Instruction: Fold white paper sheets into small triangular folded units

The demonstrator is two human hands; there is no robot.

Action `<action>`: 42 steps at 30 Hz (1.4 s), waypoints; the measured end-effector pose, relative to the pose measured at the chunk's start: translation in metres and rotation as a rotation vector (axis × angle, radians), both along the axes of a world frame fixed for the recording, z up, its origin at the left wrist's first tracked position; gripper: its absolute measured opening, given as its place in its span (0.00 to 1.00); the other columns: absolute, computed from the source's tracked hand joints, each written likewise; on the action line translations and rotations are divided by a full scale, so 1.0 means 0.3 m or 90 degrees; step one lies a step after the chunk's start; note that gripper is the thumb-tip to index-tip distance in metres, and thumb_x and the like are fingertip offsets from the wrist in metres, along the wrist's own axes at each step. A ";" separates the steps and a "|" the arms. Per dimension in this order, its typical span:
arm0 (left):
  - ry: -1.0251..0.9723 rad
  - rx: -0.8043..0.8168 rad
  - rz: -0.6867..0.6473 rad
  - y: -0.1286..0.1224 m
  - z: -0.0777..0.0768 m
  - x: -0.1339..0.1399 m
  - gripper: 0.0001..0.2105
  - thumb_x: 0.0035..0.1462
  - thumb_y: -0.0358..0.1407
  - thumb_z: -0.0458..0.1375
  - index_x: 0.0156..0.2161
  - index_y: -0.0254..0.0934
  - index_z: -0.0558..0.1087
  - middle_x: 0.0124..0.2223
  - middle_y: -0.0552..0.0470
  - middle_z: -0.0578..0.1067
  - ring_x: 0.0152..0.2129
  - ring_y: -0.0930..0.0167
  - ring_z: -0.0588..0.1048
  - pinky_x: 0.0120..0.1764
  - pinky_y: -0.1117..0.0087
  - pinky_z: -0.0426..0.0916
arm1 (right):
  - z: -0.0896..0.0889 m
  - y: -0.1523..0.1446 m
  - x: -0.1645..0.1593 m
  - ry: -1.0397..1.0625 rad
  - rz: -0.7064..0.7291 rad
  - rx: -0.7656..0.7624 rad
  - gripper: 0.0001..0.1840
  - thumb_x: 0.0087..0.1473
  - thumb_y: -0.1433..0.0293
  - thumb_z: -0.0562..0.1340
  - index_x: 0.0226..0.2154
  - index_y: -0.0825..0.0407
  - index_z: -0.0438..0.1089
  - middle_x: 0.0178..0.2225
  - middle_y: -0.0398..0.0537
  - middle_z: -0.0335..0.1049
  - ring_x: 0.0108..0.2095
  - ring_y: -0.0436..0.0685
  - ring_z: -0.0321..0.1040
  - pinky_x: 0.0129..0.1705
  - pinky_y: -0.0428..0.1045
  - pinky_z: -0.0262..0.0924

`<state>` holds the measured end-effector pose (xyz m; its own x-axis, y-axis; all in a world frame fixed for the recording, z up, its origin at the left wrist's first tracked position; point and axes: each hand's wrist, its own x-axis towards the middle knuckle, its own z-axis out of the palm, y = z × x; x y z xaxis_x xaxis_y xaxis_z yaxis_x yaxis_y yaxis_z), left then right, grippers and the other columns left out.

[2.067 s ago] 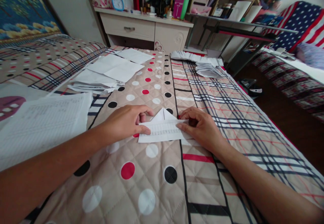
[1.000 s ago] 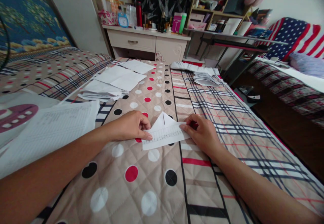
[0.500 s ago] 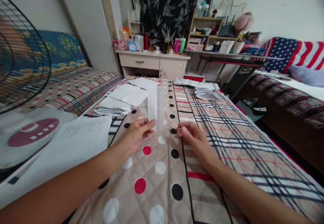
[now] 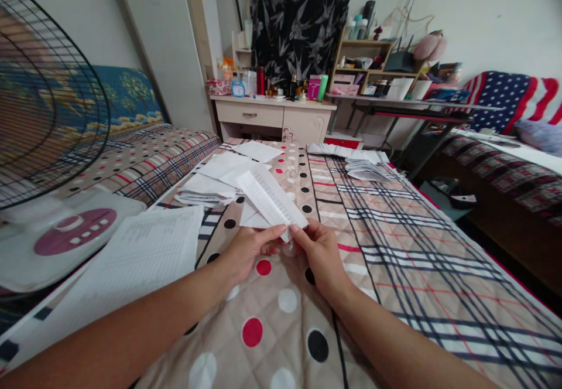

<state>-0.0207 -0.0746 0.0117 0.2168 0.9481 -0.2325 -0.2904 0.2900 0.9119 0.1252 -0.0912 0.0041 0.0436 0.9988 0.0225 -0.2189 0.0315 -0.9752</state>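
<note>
A folded sheet of printed paper (image 4: 267,195) slants above the patterned bed cover, its far end pointing up and left. My left hand (image 4: 254,248) pinches its near end, thumb on top. On the same end, my right hand (image 4: 316,248) grips from the right, and the two thumbs almost meet. Fingers beneath the paper are partly hidden. Just beyond it lies a loose pile of white papers (image 4: 206,187), with another white sheet (image 4: 257,150) at the back.
Folded papers (image 4: 366,168) lie at the far right of the bed cover (image 4: 281,342). A printed list (image 4: 153,248) rests on the left, beside the fan base (image 4: 74,231) and its wire cage (image 4: 52,102). A drawer desk (image 4: 250,115) stands behind the bed.
My right hand has moved left and taken hold of the paper's near end. The paper has turned from nearly straight ahead to a slant. The view has shifted slightly.
</note>
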 end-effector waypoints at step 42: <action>0.228 0.239 0.018 0.061 -0.011 -0.065 0.35 0.47 0.36 0.67 0.62 0.37 0.63 0.38 0.47 0.81 0.33 0.66 0.81 0.35 0.68 0.77 | 0.005 0.089 0.231 -0.034 -0.007 -0.012 0.16 0.34 0.65 0.75 0.24 0.53 0.71 0.24 0.40 0.72 0.22 0.46 0.65 0.26 0.43 0.60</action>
